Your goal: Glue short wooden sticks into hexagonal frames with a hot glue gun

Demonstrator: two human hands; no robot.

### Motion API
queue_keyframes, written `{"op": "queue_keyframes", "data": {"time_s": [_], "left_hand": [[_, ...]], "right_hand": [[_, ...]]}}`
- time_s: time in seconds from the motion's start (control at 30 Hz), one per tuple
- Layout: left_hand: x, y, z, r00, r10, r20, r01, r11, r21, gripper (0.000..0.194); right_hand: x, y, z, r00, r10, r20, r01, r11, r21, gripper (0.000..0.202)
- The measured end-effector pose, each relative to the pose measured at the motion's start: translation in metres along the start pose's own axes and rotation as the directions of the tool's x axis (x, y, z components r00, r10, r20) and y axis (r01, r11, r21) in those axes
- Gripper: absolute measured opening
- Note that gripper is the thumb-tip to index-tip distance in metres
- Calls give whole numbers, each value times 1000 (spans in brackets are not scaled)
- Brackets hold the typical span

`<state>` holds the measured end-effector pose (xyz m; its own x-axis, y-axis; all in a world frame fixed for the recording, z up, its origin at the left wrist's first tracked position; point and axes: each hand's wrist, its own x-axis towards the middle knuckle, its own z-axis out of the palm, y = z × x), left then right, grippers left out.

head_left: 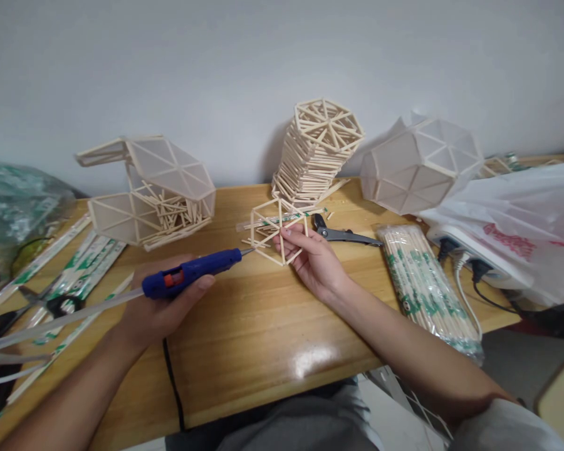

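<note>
My left hand (157, 313) is wrapped round a blue hot glue gun (192, 274), with a long glue stick (108, 304) coming out of its back end. The gun's nozzle points right and reaches the left edge of a hexagonal frame of wooden sticks (266, 250). Whether the tip touches the wood I cannot tell. My right hand (317, 263) pinches this frame near its spoked middle, thumb in front, holding it tilted above the table. Just behind stands a tall stack of similar stick frames (313, 163).
Stick-and-sheet structures stand left (169, 163) and right (418, 166). Grey-handled pliers or cutters (348, 235) lie behind my right hand. A pack of wrapped chopsticks (423, 282) and a power strip (474, 257) are at right. Scissors (51, 304) lie left; the gun's cord (172, 382) crosses the table's front.
</note>
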<state>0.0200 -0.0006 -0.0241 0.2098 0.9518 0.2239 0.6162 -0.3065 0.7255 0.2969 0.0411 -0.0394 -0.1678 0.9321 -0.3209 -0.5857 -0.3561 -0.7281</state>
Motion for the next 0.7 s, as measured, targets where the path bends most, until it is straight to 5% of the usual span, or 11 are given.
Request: {"op": "queue_keyframes", "data": {"time_s": [0.7], "left_hand": [[-1,-1,0,1000,-2,-11,2,998,-67,40]], "right_hand": [[1,1,-1,1000,27,14,-27,999,26,27]]}}
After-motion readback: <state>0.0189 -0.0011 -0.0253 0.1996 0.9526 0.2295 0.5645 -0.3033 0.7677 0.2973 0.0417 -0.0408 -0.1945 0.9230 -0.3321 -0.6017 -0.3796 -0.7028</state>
